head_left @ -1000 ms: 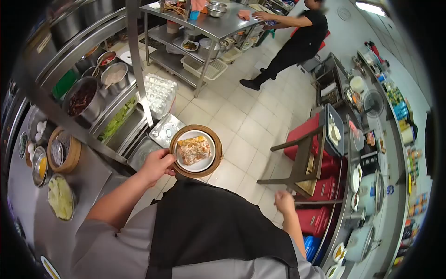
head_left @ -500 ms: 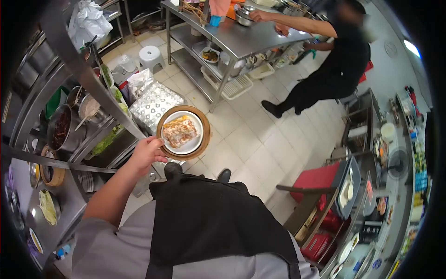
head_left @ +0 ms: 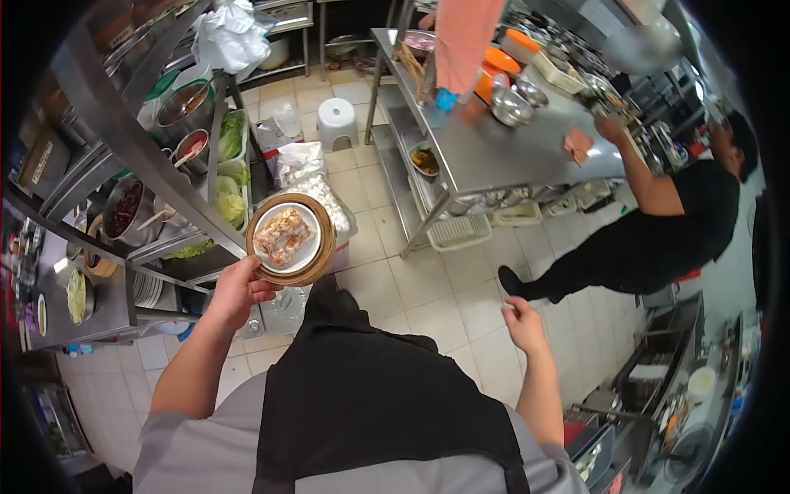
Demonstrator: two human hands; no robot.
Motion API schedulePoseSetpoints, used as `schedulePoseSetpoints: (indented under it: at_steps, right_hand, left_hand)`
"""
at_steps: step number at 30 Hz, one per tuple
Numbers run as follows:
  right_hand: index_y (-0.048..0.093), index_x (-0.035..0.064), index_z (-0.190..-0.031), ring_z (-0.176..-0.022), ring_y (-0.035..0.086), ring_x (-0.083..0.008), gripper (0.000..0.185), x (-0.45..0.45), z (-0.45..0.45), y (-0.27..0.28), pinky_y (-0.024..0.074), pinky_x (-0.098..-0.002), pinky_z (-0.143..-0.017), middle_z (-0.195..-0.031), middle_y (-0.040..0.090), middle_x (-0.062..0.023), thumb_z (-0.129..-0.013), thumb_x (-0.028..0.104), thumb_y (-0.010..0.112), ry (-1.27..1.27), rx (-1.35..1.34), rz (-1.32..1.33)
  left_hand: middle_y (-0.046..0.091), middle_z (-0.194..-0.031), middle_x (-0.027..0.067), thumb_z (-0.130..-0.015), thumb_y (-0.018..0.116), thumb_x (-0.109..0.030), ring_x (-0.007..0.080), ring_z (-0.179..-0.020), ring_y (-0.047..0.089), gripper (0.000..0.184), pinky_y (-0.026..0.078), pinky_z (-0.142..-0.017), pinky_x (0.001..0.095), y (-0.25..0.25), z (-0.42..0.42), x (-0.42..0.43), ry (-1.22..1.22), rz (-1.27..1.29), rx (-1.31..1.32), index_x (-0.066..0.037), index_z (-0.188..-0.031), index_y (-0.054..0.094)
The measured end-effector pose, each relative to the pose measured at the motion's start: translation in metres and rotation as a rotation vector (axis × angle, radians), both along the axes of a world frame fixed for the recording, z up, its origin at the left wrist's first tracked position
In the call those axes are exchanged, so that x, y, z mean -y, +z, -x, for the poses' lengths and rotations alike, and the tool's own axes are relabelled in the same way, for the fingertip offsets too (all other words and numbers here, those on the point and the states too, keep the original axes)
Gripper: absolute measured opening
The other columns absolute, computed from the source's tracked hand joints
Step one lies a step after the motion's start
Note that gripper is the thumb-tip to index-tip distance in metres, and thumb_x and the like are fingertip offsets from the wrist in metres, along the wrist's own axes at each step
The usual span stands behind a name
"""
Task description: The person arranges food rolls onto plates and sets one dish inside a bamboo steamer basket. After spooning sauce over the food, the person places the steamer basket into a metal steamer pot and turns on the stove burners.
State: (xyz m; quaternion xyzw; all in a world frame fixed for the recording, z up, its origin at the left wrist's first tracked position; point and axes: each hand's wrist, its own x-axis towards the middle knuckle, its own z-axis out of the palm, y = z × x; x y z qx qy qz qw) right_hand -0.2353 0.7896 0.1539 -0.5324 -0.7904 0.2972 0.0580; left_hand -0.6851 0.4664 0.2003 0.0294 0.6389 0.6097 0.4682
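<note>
My left hand [head_left: 239,288] grips the rim of a round bamboo steamer basket [head_left: 326,255], thumb on top and fingers beneath. Inside the basket sits a white plate [head_left: 265,216], and on it lies a pale, sauce-streaked piece of food [head_left: 285,236]. Out to the right, above the floor, my right hand [head_left: 527,326] is held with its fingers curled in; I see no object in it. The nearest things to the basket are a steel rack on its left and foil-like silvery packs [head_left: 306,177] behind it.
A steel worktable [head_left: 485,152] holds metal bowls [head_left: 512,105] and an orange cloth. At its right side stands a person in black [head_left: 683,218]. A white stool [head_left: 336,123] is on the tiled floor ahead. The left rack [head_left: 185,218] carries pots and lettuce [head_left: 230,202].
My view has turned right to left, showing more of the rack and worktable. My right hand has come into view. The co-worker's arm has drawn back from the bowls. The basket stays in my left hand.
</note>
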Motion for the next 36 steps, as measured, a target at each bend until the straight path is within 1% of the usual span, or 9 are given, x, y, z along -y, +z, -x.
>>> schedulePoseSetpoints:
  at_steps: [8,11,16,20,24,31,33,34,36]
  right_hand:
    - [0.067,0.0071,-0.12,-0.092,0.069,-0.032,0.036,-0.074,0.251,0.014,0.054,-0.0411,-0.082,-0.098,0.073,-0.0142,-0.091,0.028,0.066,0.656,0.012,0.094]
    - [0.067,0.0079,-0.119,-0.088,0.07,-0.0297,0.035,-0.105,0.32,0.015,0.055,-0.0394,-0.08,-0.096,0.073,-0.0128,-0.092,0.029,0.067,0.85,0.223,0.099]
    - [0.068,0.0093,-0.118,-0.097,0.068,-0.0347,0.037,-0.157,0.431,0.009,0.0532,-0.0438,-0.085,-0.101,0.073,-0.014,-0.093,0.035,0.064,1.063,0.426,0.069]
    - [0.069,0.0127,-0.119,-0.105,0.065,-0.0377,0.038,-0.183,0.532,-0.016,0.052,-0.0457,-0.09,-0.108,0.071,-0.0178,-0.093,0.04,0.06,1.301,0.601,0.008]
    - [0.07,0.0157,-0.117,-0.106,0.065,-0.0363,0.037,-0.204,0.637,-0.065,0.0509,-0.0442,-0.093,-0.111,0.071,-0.0158,-0.091,0.04,0.06,1.471,0.664,0.014]
    - [0.074,0.0118,-0.109,-0.104,0.067,-0.0338,0.035,-0.284,0.814,-0.158,0.0513,-0.0441,-0.091,-0.108,0.072,-0.0181,-0.09,0.036,0.056,1.734,0.775,-0.013]
    - [0.075,0.0095,-0.106,-0.097,0.07,-0.0325,0.036,-0.338,0.857,-0.223,0.0528,-0.0435,-0.087,-0.102,0.073,-0.0185,-0.09,0.036,0.055,1.807,0.84,-0.014]
    - [0.075,0.0084,-0.104,-0.093,0.071,-0.0318,0.037,-0.356,0.875,-0.249,0.0536,-0.0432,-0.085,-0.099,0.073,-0.0187,-0.09,0.035,0.055,1.84,0.876,-0.011]
    - [0.076,0.0061,-0.099,-0.08,0.073,-0.0297,0.037,-0.388,0.905,-0.213,0.0551,-0.0419,-0.077,-0.087,0.074,-0.0167,-0.089,0.035,0.055,1.649,0.91,0.103]
  left_hand:
    - [0.071,-0.096,0.0108,-0.095,0.054,-0.029,0.0215,-0.079,0.071,0.034,0.056,-0.067,0.0332,-0.038,0.062,-0.053,0.245,-0.027,-0.002,0.0,-0.113,0.059]
    - [0.071,-0.093,0.0095,-0.094,0.056,-0.029,0.0178,-0.077,0.07,0.033,0.056,-0.067,0.0323,-0.037,0.091,-0.07,0.263,-0.043,-0.027,-0.001,-0.111,0.061]
    - [0.071,-0.09,0.0076,-0.096,0.055,-0.027,0.0147,-0.073,0.069,0.032,0.056,-0.063,0.0297,-0.042,0.13,-0.097,0.364,-0.084,-0.013,-0.001,-0.113,0.062]
    - [0.07,-0.086,0.0096,-0.096,0.053,-0.025,0.0162,-0.068,0.067,0.029,0.057,-0.063,0.0317,-0.015,0.156,-0.127,0.49,-0.011,-0.049,0.001,-0.106,0.061]
    - [0.07,-0.088,0.0101,-0.096,0.052,-0.023,0.0164,-0.068,0.066,0.028,0.056,-0.061,0.03,0.001,0.179,-0.145,0.629,0.019,-0.067,0.001,-0.106,0.061]
    - [0.07,-0.091,0.0123,-0.097,0.049,-0.017,0.0165,-0.069,0.067,0.029,0.056,-0.062,0.0278,0.001,0.238,-0.198,0.932,0.041,-0.094,0.005,-0.111,0.061]
    - [0.07,-0.106,0.0138,-0.094,0.047,-0.02,0.0191,-0.085,0.071,0.04,0.059,-0.066,0.031,-0.003,0.254,-0.212,0.939,0.047,-0.149,0.005,-0.122,0.057]
    - [0.07,-0.101,0.0133,-0.093,0.048,-0.017,0.0188,-0.082,0.07,0.037,0.058,-0.065,0.0303,-0.003,0.258,-0.224,1.086,0.028,-0.136,0.006,-0.12,0.058]
    - [0.069,-0.098,0.013,-0.09,0.049,-0.014,0.018,-0.078,0.069,0.036,0.057,-0.065,0.0297,0.004,0.274,-0.245,1.231,-0.008,-0.115,0.007,-0.118,0.059]
